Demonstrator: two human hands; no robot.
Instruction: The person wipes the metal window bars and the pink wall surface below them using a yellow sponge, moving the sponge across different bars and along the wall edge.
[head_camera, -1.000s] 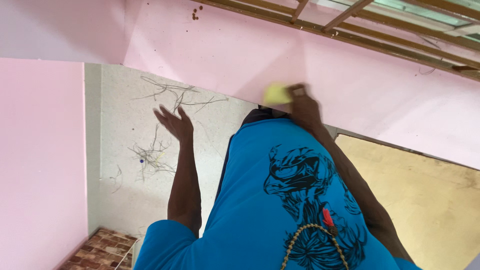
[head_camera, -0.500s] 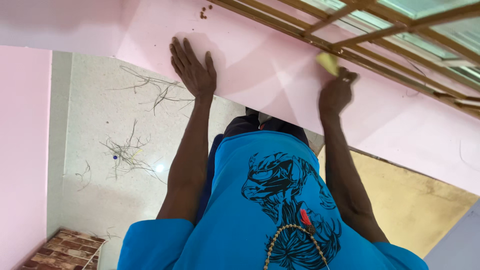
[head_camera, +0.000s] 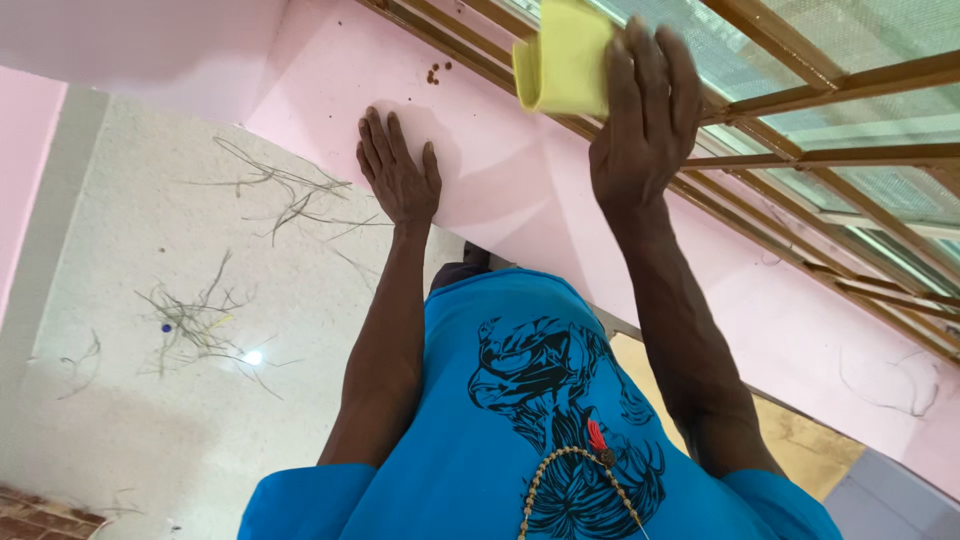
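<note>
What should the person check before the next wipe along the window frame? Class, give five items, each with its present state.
1. Cloth held in right hand: ok, fingers press it flat.
2. Cloth on the frame: ok, it lies against the wooden bar.
3. Left hand braced on the pink wall: ok, palm flat.
4. Brown specks near the frame cleaned: not ok, they show on the wall.
5. Floor free of litter: not ok, dry strands lie scattered.
</note>
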